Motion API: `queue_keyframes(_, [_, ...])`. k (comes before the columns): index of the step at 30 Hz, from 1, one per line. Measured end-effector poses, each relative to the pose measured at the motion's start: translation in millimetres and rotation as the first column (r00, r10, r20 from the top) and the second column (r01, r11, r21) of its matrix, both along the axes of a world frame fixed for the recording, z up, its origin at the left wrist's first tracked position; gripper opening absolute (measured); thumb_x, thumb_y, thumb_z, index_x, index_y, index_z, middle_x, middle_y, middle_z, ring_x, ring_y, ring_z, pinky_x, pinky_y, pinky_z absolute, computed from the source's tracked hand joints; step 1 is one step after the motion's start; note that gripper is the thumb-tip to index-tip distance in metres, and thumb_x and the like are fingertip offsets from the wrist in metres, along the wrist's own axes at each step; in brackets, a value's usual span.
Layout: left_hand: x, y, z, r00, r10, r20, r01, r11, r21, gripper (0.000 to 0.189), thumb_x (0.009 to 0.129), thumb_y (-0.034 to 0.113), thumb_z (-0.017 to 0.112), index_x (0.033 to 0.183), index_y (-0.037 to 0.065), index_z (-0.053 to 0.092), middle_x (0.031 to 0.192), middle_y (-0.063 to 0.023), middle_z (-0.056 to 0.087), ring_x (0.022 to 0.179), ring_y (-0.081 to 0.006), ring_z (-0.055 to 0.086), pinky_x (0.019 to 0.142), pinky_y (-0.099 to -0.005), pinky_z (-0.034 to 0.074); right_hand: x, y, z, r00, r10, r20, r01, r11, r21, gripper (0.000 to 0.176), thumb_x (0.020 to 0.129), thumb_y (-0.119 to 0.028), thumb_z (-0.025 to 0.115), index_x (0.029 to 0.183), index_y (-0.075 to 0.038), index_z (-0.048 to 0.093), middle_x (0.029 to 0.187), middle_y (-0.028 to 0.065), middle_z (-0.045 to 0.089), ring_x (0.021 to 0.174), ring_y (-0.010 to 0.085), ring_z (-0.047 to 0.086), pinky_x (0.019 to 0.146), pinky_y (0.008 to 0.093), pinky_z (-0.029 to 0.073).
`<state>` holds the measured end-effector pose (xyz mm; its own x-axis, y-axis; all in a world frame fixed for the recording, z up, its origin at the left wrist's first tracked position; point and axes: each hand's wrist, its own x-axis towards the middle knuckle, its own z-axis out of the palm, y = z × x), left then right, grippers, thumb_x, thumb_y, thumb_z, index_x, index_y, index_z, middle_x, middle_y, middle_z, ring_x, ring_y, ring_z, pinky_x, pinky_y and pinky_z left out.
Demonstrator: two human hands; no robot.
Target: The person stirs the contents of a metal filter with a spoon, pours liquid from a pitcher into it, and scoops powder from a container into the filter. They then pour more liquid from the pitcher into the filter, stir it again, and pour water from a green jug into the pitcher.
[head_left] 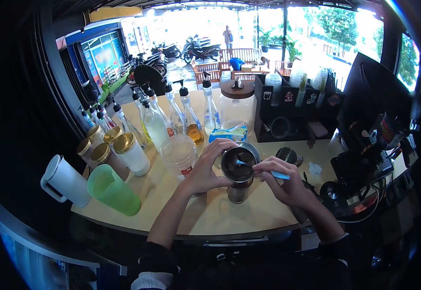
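My left hand (203,170) is closed around the side of a round metal cup (256,153) with dark brown contents. The cup tips toward me, so its inside shows. A spoon with a light-blue handle (280,175) is pinched in my right hand (288,186), its bowl inside the cup. Just below the cup stands a small clear container (238,195) with something brown in it; its upper part is hidden. Beside my left hand is a clear plastic tub (177,150). A dark rounded object (288,155) lies beyond my right hand.
Pump bottles (191,116), gold-lidded jars (132,152), a green pitcher (114,191) and a white jug (65,181) crowd the left. Behind are a blue packet (228,134), a wooden-lidded jar (237,106) and a black cup holder (292,116). Dark equipment (355,169) fills the right.
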<state>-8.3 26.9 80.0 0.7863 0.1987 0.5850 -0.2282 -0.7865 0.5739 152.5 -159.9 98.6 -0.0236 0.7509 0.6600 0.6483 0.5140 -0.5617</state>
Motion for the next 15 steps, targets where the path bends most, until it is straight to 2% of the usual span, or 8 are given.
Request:
queue_keyframes(4, [0.8, 1.2, 0.3, 0.999, 0.039, -0.012, -0.038, 0.999, 0.039, 0.082, 0.054, 0.018, 0.086, 0.127, 0.013, 0.049, 0.125, -0.0071, 0.052, 0.123, -0.0282, 0.047, 0.108, -0.0411, 0.033, 5.2, -0.5, -0.1, 0.997, 0.023, -0.080, -0.031, 0.994, -0.101, 0.016, 0.091, -0.001, 0.054, 0.104, 0.001, 0.063, 0.085, 0.0108, 0.063, 0.075, 0.0156, 0.062, 0.069, 0.0278, 0.050])
queue_keyframes(6, [1.7, 2.8, 0.3, 0.999, 0.034, 0.041, -0.038, 0.993, 0.109, 0.075, 0.057, 0.016, 0.086, 0.124, 0.011, 0.052, 0.120, -0.0060, 0.053, 0.113, -0.0226, 0.052, 0.095, -0.0336, 0.042, 6.5, -0.8, -0.3, 0.993, 0.016, -0.115, -0.031, 0.991, -0.128, 0.016, 0.092, -0.002, 0.053, 0.105, 0.001, 0.063, 0.083, 0.0105, 0.063, 0.073, 0.0137, 0.061, 0.068, 0.0264, 0.049])
queue_keyframes(9, [2.6, 1.1, 2.4, 0.998, 0.041, 0.050, -0.049, 0.986, 0.158, 0.074, 0.057, 0.016, 0.085, 0.123, 0.011, 0.052, 0.120, -0.0064, 0.054, 0.113, -0.0231, 0.052, 0.095, -0.0346, 0.042, 8.7, 1.5, 1.5, 0.979, 0.024, -0.202, -0.046, 0.993, -0.107, 0.019, 0.095, -0.006, 0.050, 0.106, 0.002, 0.063, 0.083, 0.0098, 0.062, 0.072, 0.0114, 0.059, 0.067, 0.0245, 0.048])
queue_keyframes(11, [1.9, 0.3, 2.2, 0.998, 0.042, 0.042, -0.049, 0.986, 0.157, 0.074, 0.057, 0.017, 0.085, 0.123, 0.011, 0.053, 0.120, -0.0066, 0.054, 0.114, -0.0238, 0.051, 0.097, -0.0358, 0.041, 16.1, 1.6, 0.4, 0.948, 0.095, -0.304, -0.159, 0.969, -0.192, 0.022, 0.097, -0.008, 0.048, 0.108, 0.004, 0.062, 0.086, 0.0090, 0.062, 0.072, 0.0107, 0.058, 0.067, 0.0239, 0.048])
queue_keyframes(15, [2.0, -0.3, 1.7, 0.998, 0.049, 0.037, -0.055, 0.978, 0.199, 0.074, 0.056, 0.020, 0.085, 0.122, 0.011, 0.053, 0.119, -0.0070, 0.055, 0.117, -0.0256, 0.049, 0.104, -0.0394, 0.035, 14.6, 4.8, 3.8, 0.895, 0.026, -0.446, -0.139, 0.965, -0.223, 0.022, 0.098, -0.009, 0.047, 0.107, 0.005, 0.061, 0.089, 0.0093, 0.062, 0.072, 0.0086, 0.056, 0.067, 0.0236, 0.047])
